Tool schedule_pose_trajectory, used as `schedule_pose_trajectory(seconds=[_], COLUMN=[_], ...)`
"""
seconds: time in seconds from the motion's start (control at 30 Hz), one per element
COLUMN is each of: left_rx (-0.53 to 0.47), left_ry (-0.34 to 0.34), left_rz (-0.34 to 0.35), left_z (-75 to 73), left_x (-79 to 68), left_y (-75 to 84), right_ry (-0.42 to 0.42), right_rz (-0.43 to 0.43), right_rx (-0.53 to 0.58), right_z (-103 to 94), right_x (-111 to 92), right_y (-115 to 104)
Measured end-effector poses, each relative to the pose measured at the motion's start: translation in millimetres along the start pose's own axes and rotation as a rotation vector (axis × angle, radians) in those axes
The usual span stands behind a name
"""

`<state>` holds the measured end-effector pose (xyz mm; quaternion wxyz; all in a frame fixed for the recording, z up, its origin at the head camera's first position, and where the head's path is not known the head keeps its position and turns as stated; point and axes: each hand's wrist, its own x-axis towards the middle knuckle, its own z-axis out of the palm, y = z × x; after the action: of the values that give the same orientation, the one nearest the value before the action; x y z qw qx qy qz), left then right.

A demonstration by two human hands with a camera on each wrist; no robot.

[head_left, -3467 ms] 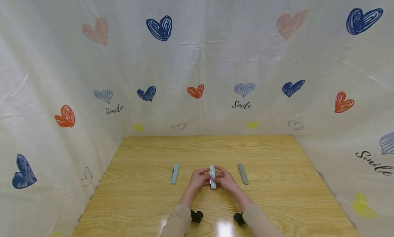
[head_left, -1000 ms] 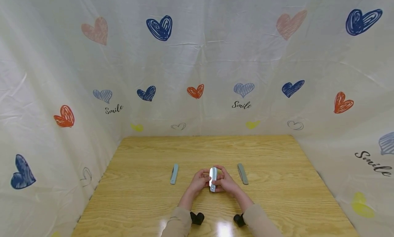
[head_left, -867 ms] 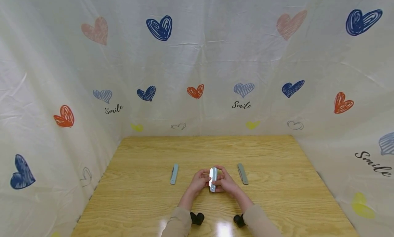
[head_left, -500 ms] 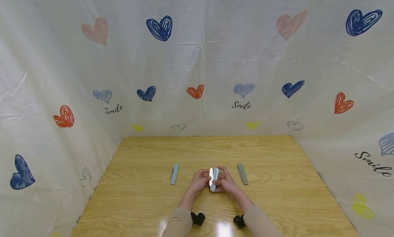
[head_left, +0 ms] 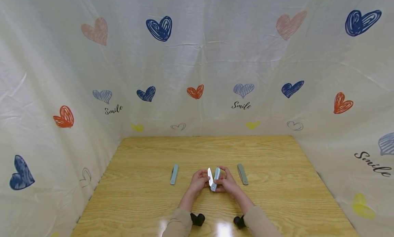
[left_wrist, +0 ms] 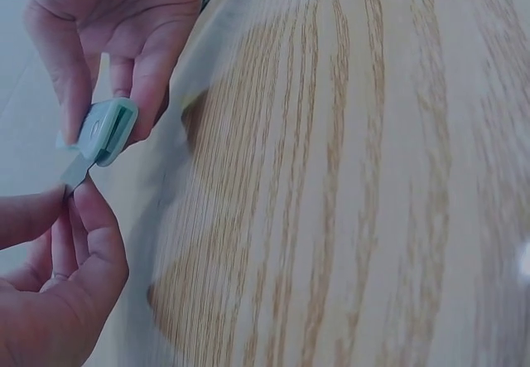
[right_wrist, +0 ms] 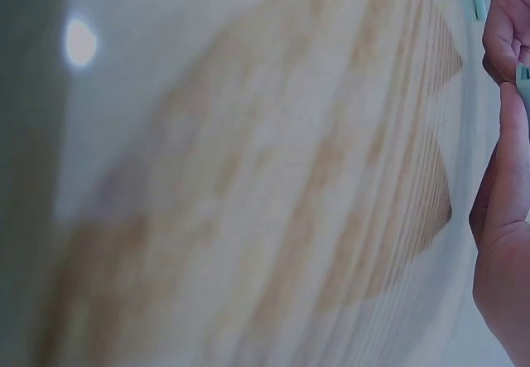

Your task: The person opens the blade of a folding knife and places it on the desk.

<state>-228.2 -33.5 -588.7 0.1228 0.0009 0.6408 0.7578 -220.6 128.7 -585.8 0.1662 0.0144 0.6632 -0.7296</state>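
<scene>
Background: a whitish curtain [head_left: 175, 66] with drawn hearts and the word "Smile" hangs behind and at both sides of the wooden worktop [head_left: 144, 202], on which a light is reflected near the front.
Knife in the hands: a folding knife [head_left: 217, 174] is above the middle of the worktop, half unfolded; its pale blue handle and its shiny blade [head_left: 210, 172] make a narrow V, joined at the end nearer to the person.
Left hand: the left hand [head_left: 199, 181] pinches the blade between the thumb and the fingers.
Right hand: the right hand [head_left: 227, 182] has its fingers grasping the handle; the left wrist view shows the slot in this handle.
Knife at left: a light blue knife [head_left: 174, 174] lies folded on the worktop, apart from the left hand.
Knife at right: a grey-green knife [head_left: 243, 174] lies near the right hand, also folded.
Sleeves: both sleeves [head_left: 261, 220] are beige, and a black device [head_left: 197, 219] sits by each wrist.
</scene>
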Motion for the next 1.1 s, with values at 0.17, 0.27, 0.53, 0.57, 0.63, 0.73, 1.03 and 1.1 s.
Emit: schedule_pose_trajectory(seconds=[0.17, 0.27, 0.53, 0.57, 0.63, 0.73, 1.03, 1.1], left_rx=[-0.029, -0.039, -0.058, -0.059, -0.061, -0.067, -0.023, -0.014], left_ry=[0.026, 0.045, 0.059, 0.058, 0.055, 0.052, 0.102, 0.107], left_rz=[-0.02, -0.042, -0.059, -0.059, -0.058, -0.057, -0.061, -0.058], left_z=[-0.5, -0.7, -1.3, -1.4, -1.6, -1.7, 1.3, 1.4], left_x=[-0.3, -2.0, -4.1, -4.2, -4.3, -4.8, -10.3, -10.9], left_y=[1.5, 3.8, 5.0, 4.9, 4.3, 3.6, 9.5, 9.8], right_ry=[0.018, 0.017, 0.024, 0.026, 0.03, 0.038, 0.079, 0.087], right_rz=[-0.012, -0.018, -0.01, -0.009, -0.006, -0.005, 0.016, 0.011], right_rx=[0.02, 0.034, 0.041, 0.042, 0.04, 0.039, 0.049, 0.05], right_z=[-0.8, -1.5, -1.6, -1.8, -1.9, -2.3, -0.8, -0.1], right_x=[1, 2, 3, 3, 3, 3, 2, 1], right_y=[2, 3, 4, 4, 4, 5, 5, 5])
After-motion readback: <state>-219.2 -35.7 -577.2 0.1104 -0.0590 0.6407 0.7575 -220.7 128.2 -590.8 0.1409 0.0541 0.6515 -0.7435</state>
